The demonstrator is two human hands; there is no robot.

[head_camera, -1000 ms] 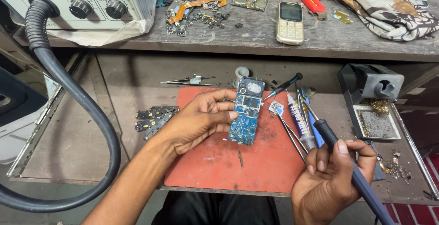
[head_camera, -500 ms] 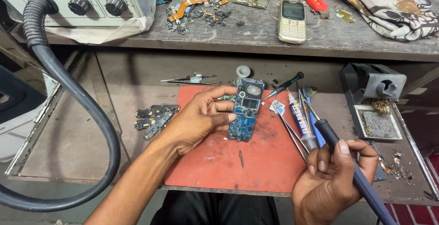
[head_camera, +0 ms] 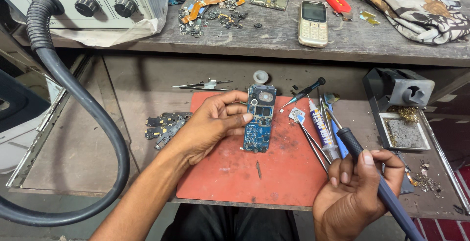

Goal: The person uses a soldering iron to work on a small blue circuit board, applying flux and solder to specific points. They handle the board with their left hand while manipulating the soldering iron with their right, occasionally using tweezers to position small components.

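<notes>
While gripping: both hands are holding something.
Left hand (head_camera: pixel 208 126): pinching the board (head_camera: pixel 259 119) at its left edge, thumb and fingers closed on it.
Board: lying flat on the red mat (head_camera: pixel 235 172), upper middle.
Right hand (head_camera: pixel 355 192): wrapping tight around the iron (head_camera: pixel 364 160), tip pointing up-left.
Near iron: tube (head_camera: pixel 321 127), tweezers (head_camera: pixel 313 145), screwdriver (head_camera: pixel 304 92).
Shelf above: phone (head_camera: pixel 313 23).

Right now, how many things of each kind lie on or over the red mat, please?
Circuit board, held by the left hand: 1
Soldering iron, held by the right hand: 1
Screwdriver: 1
Glue tube: 1
Tweezers: 1
Total on the mat: 5
</notes>
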